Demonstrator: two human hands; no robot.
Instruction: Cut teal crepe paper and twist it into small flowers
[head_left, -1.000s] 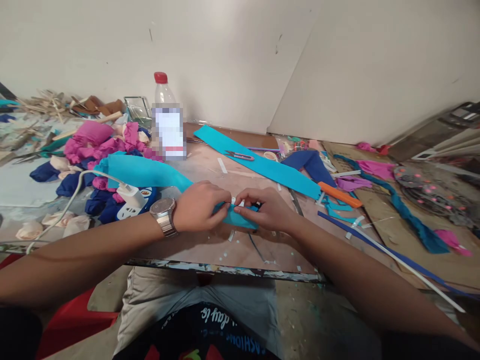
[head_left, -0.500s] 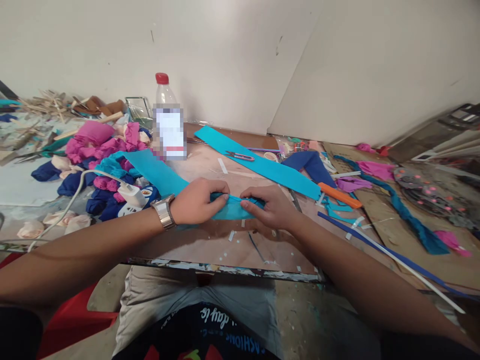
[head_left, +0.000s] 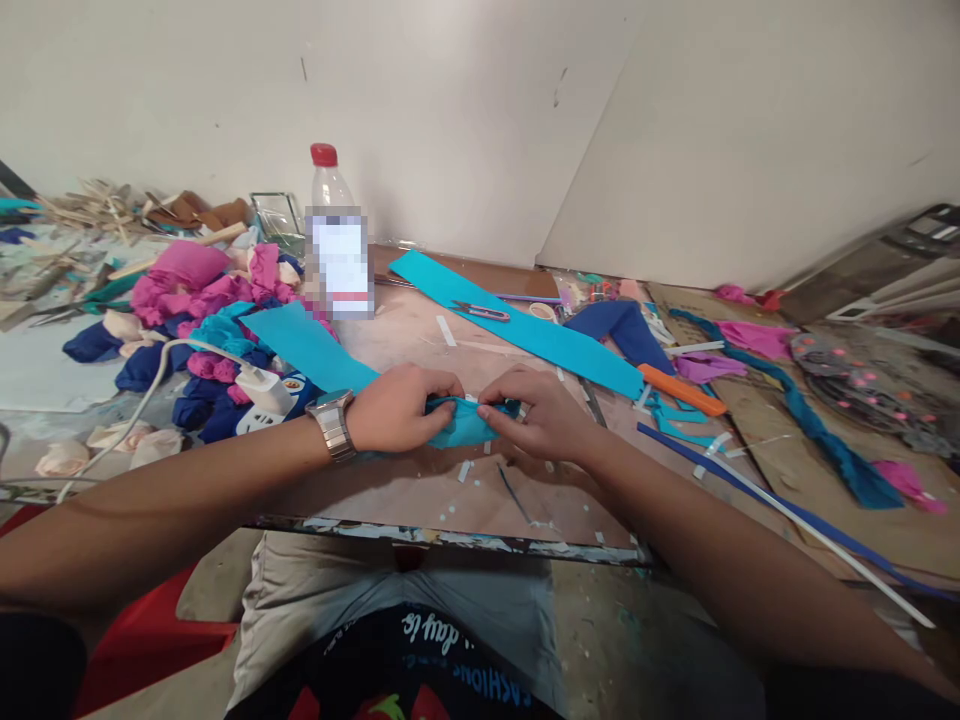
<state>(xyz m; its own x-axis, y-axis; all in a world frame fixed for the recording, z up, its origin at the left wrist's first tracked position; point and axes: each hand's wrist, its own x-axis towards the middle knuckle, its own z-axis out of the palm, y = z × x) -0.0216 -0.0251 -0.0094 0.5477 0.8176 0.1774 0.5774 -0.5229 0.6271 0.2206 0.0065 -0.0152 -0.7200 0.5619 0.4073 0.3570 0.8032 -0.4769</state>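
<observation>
Down in front of the bottle [head_left: 331, 195], left hand [head_left: 405, 407] and right hand [head_left: 534, 412] both pinch the turquoise strip [head_left: 311, 348] fingertip-tight, long tail slanting leftward past the left hand.

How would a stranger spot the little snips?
Find the red-capped bottle by the wall. To its right, a loose turquoise strip slants across the table. The snips lie on it, unlike the nearby orange tool, pinkish with dark pointed blades.
</observation>
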